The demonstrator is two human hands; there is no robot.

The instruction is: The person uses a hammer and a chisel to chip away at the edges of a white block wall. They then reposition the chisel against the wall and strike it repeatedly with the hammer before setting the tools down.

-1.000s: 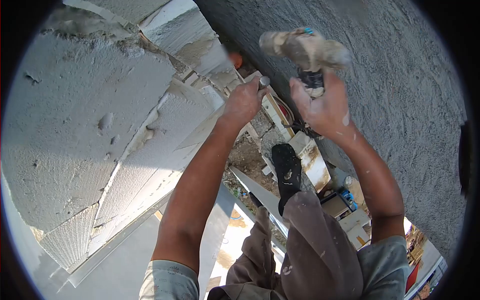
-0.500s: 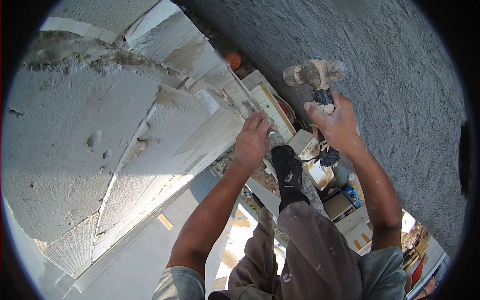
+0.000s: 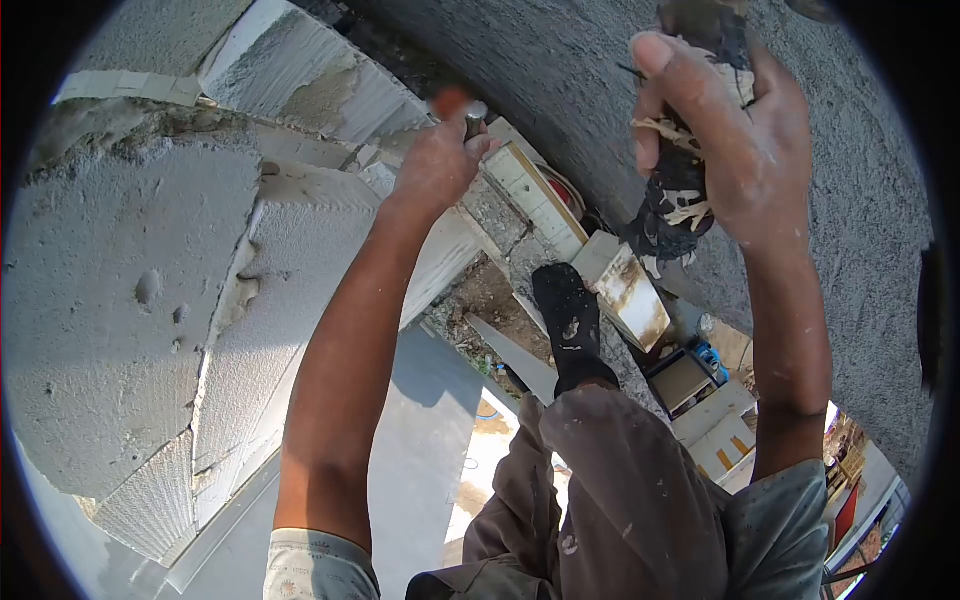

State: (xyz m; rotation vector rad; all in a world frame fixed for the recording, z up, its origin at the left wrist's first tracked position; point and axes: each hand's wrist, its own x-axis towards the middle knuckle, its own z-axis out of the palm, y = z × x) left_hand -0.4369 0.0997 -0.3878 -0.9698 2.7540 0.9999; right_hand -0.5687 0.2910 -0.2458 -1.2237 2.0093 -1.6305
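My left hand (image 3: 440, 168) is closed around a chisel (image 3: 475, 116), and only its round metal end shows past my fingers. It is close to the pale block wall (image 3: 400, 110). On the right, my right hand (image 3: 750, 150) grips a hammer by its handle (image 3: 672, 215), which is wrapped in black tape and torn, crusted strips. The hammer is raised beside the rough grey wall, its head at the top edge of the view and partly cut off. The chisel's working end is hidden.
My foot in a black sock (image 3: 570, 310) stands on a narrow concrete ledge (image 3: 522, 248). A rough grey wall (image 3: 860, 250) rises on the right. Pale blocks (image 3: 120, 290) fill the left. Far below are boxes (image 3: 632, 300), a blue item (image 3: 710, 360) and a grey surface (image 3: 425, 400).
My left hand has moved up and left with the chisel. My right hand has lifted the hammer upward, nearer the camera, so its head now leaves the top of the view.
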